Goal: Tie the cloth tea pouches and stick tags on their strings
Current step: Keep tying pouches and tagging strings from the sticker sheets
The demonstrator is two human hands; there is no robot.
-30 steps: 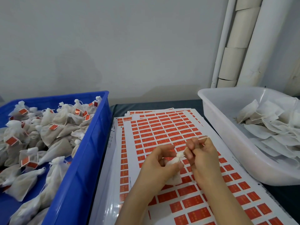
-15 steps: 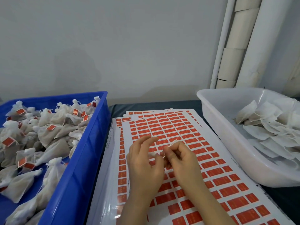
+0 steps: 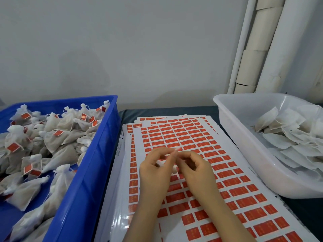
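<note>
Okay | left hand (image 3: 153, 172) curled its fingers round a small white pouch (image 3: 159, 162) | right hand (image 3: 197, 172) pinched its top | both over the red tag sheets (image 3: 236, 184)

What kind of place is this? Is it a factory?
Probably a small packing workshop for tea pouches: a blue crate of tied, tagged pouches, a white tub of flat pouches, and sheets of red stickers between them.

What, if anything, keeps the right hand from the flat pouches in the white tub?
Probably yes: the white tub stands open-topped to its right, nothing between. But the right hand and left hand both pinch a pouch.
</note>
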